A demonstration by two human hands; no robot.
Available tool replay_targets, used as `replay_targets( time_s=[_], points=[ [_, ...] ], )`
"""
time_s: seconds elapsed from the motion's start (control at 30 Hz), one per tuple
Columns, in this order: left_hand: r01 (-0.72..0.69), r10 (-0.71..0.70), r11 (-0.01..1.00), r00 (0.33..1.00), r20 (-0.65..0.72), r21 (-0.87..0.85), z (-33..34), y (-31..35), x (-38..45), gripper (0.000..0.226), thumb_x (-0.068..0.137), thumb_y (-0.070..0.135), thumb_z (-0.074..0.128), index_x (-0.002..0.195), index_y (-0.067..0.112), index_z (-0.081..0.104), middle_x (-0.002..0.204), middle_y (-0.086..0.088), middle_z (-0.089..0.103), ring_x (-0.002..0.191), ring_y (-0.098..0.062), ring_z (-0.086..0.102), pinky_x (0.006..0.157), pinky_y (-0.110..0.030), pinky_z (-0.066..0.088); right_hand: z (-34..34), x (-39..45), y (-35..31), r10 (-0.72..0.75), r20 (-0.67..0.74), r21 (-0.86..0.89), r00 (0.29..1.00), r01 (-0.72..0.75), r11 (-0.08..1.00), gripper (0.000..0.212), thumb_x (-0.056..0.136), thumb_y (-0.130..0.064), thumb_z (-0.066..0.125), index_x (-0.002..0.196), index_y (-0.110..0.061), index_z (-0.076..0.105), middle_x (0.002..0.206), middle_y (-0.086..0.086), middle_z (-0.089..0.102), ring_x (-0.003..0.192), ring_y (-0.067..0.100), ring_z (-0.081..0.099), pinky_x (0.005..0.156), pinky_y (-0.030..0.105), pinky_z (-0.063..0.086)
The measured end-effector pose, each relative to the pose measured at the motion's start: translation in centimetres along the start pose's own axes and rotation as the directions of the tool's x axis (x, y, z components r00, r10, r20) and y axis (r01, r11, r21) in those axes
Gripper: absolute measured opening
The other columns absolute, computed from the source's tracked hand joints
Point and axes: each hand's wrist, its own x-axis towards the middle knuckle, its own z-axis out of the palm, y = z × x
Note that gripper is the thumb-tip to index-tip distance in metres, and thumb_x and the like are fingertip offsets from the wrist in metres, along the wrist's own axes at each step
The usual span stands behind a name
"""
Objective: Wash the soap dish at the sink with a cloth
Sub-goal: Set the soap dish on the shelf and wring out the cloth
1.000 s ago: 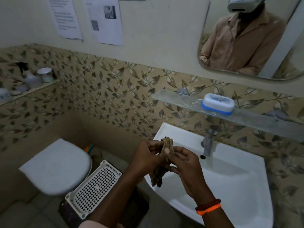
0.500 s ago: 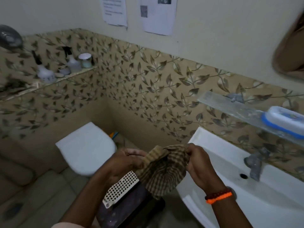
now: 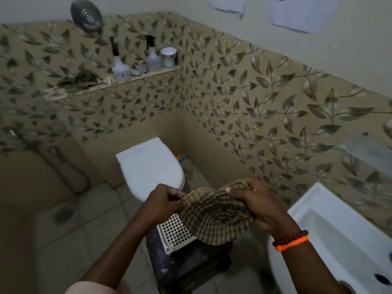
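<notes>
Both hands hold a checked cloth [image 3: 216,215] spread between them, in the air. The left hand [image 3: 162,203] pinches the cloth's left edge, fingers closed on it. The right hand [image 3: 257,203], with a bead band [image 3: 291,240] at the wrist, has its grip closed on the top right edge. Below the cloth a white grid tray [image 3: 172,230] lies on a dark stool [image 3: 186,264]. The sink [image 3: 339,234] is right of the right hand. A toilet [image 3: 148,166] is beyond the left hand. The soap dish is out of view.
</notes>
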Motion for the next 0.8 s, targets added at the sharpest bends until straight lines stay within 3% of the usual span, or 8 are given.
replay_targets(
  time_s=[0.07,0.23,0.33,0.4,0.47,0.57,0.7,0.8],
  points=[
    [0.028,-0.028,1.0,0.999,-0.042,-0.001,-0.2,-1.0,-0.1,0.017,0.088,-0.002,0.072,0.091,0.01,0.083,0.082,-0.009,0.081,0.082,-0.027,0.078,0.083,-0.05,0.062,0.9,0.7,0.1,0.017,-0.01,-0.009,1.0,-0.017,1.0,0.021,0.085,-0.004,0.072,0.099,0.01,0.065,0.092,0.027,0.073,0.077,0.031,0.072,0.063,0.033,0.059],
    [0.111,-0.116,0.993,0.984,-0.137,-0.048,-0.7,-2.4,0.1,0.024,0.086,-0.009,0.064,0.087,0.008,0.081,0.079,-0.018,0.079,0.079,-0.035,0.077,0.078,-0.058,0.062,2.0,2.8,1.1,0.055,0.007,0.008,0.998,-0.055,0.998,0.022,0.085,-0.004,0.073,0.1,0.009,0.066,0.087,0.022,0.075,0.07,0.026,0.073,0.057,0.029,0.056],
    [0.113,-0.123,0.99,0.983,-0.134,-0.084,-0.3,-2.5,0.3,0.026,0.088,-0.007,0.064,0.084,0.014,0.079,0.077,-0.014,0.078,0.074,-0.03,0.076,0.074,-0.054,0.064,2.3,4.0,1.7,0.06,0.033,0.016,0.998,-0.061,0.998,0.019,0.085,-0.002,0.072,0.097,0.01,0.065,0.084,0.021,0.074,0.069,0.025,0.072,0.057,0.028,0.056],
    [0.11,-0.125,0.987,0.984,-0.125,-0.117,0.1,-2.0,0.4,0.029,0.09,-0.002,0.062,0.08,0.021,0.078,0.074,-0.01,0.076,0.068,-0.021,0.074,0.065,-0.043,0.065,2.4,4.7,2.0,0.059,0.06,0.013,0.996,-0.06,0.998,0.015,0.083,-0.001,0.073,0.095,0.006,0.066,0.087,0.021,0.075,0.073,0.027,0.073,0.059,0.03,0.058],
    [0.113,-0.131,0.985,0.983,-0.133,-0.131,0.3,-1.4,0.9,0.025,0.092,0.005,0.062,0.08,0.022,0.076,0.08,-0.019,0.073,0.07,-0.025,0.075,0.061,-0.039,0.065,2.8,5.3,2.6,0.024,0.1,-0.008,0.995,-0.024,1.0,0.023,0.078,0.004,0.077,0.096,0.005,0.063,0.09,0.021,0.074,0.078,0.029,0.071,0.064,0.034,0.06],
    [0.103,-0.111,0.993,0.971,-0.213,-0.049,0.6,-0.3,2.0,0.01,0.089,0.016,0.068,0.083,0.019,0.076,0.08,-0.017,0.073,0.076,-0.034,0.074,0.068,-0.05,0.064,3.8,5.5,3.8,-0.052,0.237,-0.047,0.97,0.066,0.997,0.052,0.065,0.008,0.085,0.107,-0.003,0.056,0.103,0.019,0.073,0.09,0.027,0.071,0.08,0.042,0.06],
    [0.106,-0.098,0.994,0.941,-0.324,0.005,1.1,1.9,3.2,0.011,0.086,0.018,0.067,0.082,0.02,0.078,0.071,-0.001,0.075,0.07,-0.02,0.074,0.07,-0.043,0.063,5.6,5.5,5.1,-0.168,0.373,-0.125,0.912,0.229,0.965,0.072,0.055,-0.013,0.096,0.111,-0.023,0.052,0.109,0.002,0.073,0.101,0.018,0.071,0.083,0.031,0.059],
    [0.143,-0.147,0.989,0.931,-0.333,-0.037,1.2,3.2,3.7,0.014,0.085,0.014,0.066,0.086,0.019,0.079,0.078,-0.002,0.078,0.075,-0.017,0.075,0.072,-0.039,0.065,6.7,5.8,5.0,-0.231,0.362,-0.108,0.903,0.286,0.952,0.068,0.06,-0.027,0.094,0.112,-0.029,0.05,0.109,0.0,0.072,0.101,0.018,0.071,0.084,0.037,0.059]
  ],
)
